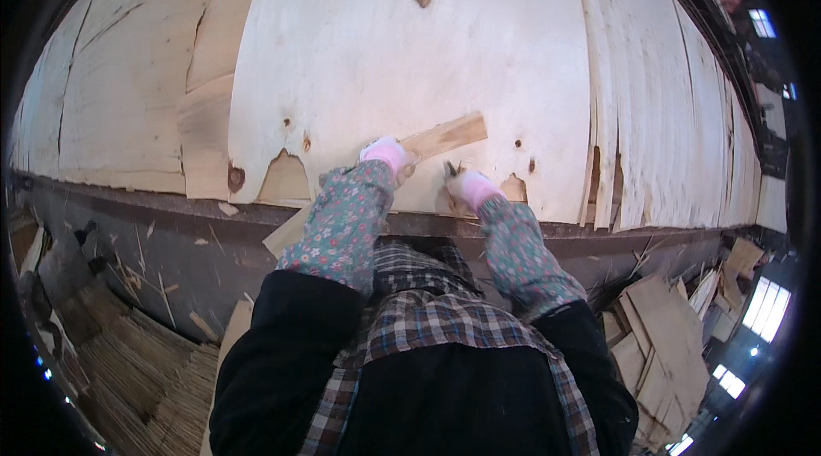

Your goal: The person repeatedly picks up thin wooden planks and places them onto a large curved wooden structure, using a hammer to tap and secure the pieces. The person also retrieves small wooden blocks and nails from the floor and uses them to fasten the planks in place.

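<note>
My left hand, in a pink and white glove, grips a strip of wood veneer that slants up to the right over a pale veneer sheet. To its right, my gloved right hand is closed around a small dark-tipped tool, whose kind I cannot tell. This hand is near the sheet's front edge and slightly blurred. The sheet has knots and ragged notches along that edge. Another veneer piece sticks out below my left forearm.
Cracked veneer sheets lie at the left, and split, ragged ones at the right. A dark ledge runs along the front. Stacked veneer stands low at the left; broken pieces are piled low at the right.
</note>
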`<state>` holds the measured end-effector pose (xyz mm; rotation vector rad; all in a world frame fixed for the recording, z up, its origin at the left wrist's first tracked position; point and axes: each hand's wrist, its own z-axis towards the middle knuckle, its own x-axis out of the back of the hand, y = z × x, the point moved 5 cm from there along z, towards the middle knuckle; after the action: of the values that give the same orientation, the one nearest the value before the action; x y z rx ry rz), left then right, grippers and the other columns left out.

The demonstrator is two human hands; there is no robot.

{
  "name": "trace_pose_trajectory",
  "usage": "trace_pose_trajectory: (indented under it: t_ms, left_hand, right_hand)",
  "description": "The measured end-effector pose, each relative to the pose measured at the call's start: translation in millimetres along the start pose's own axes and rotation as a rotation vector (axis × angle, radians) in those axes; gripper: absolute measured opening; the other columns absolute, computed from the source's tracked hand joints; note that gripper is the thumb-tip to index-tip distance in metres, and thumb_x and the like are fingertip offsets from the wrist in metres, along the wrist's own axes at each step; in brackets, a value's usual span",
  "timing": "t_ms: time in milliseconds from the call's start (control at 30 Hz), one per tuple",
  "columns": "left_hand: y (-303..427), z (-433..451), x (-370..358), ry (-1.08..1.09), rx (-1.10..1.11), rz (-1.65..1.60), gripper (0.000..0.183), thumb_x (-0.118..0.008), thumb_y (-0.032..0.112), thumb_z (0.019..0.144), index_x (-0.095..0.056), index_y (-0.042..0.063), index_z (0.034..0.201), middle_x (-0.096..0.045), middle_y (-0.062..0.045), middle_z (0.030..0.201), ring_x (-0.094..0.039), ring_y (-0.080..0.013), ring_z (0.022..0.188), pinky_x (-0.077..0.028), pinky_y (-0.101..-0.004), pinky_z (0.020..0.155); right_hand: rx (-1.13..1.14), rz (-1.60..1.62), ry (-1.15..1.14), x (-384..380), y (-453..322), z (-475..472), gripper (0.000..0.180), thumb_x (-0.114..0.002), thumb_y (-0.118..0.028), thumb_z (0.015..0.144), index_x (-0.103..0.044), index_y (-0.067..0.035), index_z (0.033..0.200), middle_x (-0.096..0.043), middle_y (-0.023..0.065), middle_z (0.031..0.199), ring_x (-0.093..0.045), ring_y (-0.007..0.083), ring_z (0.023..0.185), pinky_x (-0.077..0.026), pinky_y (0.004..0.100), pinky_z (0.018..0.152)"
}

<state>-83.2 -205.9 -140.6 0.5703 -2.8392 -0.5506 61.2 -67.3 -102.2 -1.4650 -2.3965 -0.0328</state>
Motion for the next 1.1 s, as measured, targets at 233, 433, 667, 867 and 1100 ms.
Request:
trace_pose_trajectory:
  t_ms: [233,433,667,867,1100]
  left_hand:
    - [30.9,-135.8,-20.3,-0.047,-0.365,0.391,0.032,-0.072,0.034,0.083,-0.067,0.002,0.083,-0.067,-0.007,0.068,-0.062,-0.0138,0.053,-0.051,-0.0280,0.051]
    - [52.0,-194.2,-65.7,-0.437,-0.539,0.192,0.039,-0.071,0.038,0.083,-0.069,0.004,0.101,-0.070,-0.006,0.074,-0.065,-0.0117,0.059,-0.051,-0.0246,0.053]
    - [98.2,-199.9,-107.2,-0.507,-0.399,0.139,0.028,-0.072,0.028,0.084,-0.064,0.003,0.095,-0.066,-0.006,0.068,-0.062,-0.0126,0.056,-0.051,-0.0254,0.049]
    - [95.1,-160.8,-109.4,-0.190,-0.273,0.383,0.026,-0.070,0.030,0.084,-0.065,0.005,0.093,-0.068,-0.010,0.076,-0.066,-0.0185,0.062,-0.055,-0.0305,0.059]
    - [90.7,-82.7,-147.0,-0.209,-0.554,0.065,0.028,-0.058,0.027,0.093,-0.062,0.006,0.109,-0.065,-0.008,0.079,-0.064,-0.0204,0.066,-0.054,-0.0354,0.060]
  right_hand:
    - [0.328,0.543,0.760,64.6,60.2,-171.5,0.054,-0.050,-0.047,0.092,-0.059,0.001,0.116,-0.069,0.0163,0.085,-0.066,0.0223,0.062,-0.052,0.0339,0.065]
    - [0.558,1.226,0.337,30.8,106.1,-127.4,0.045,-0.050,-0.041,0.095,-0.063,-0.002,0.113,-0.069,0.0067,0.092,-0.065,0.0180,0.081,-0.051,0.0353,0.075]
    - [0.584,1.412,0.145,58.7,146.3,-180.7,0.040,-0.055,-0.037,0.095,-0.065,-0.005,0.116,-0.066,0.0041,0.083,-0.053,0.0080,0.055,-0.040,0.0172,0.051]
    - [0.287,0.683,0.612,93.8,154.0,-234.6,0.041,-0.056,-0.039,0.093,-0.065,-0.001,0.107,-0.067,0.0135,0.076,-0.059,0.0189,0.050,-0.048,0.0310,0.053]
    - [0.192,0.356,0.938,74.8,141.8,-188.9,0.034,-0.057,-0.032,0.087,-0.065,-0.004,0.104,-0.068,0.0212,0.089,-0.066,0.0373,0.087,-0.052,0.0434,0.077]
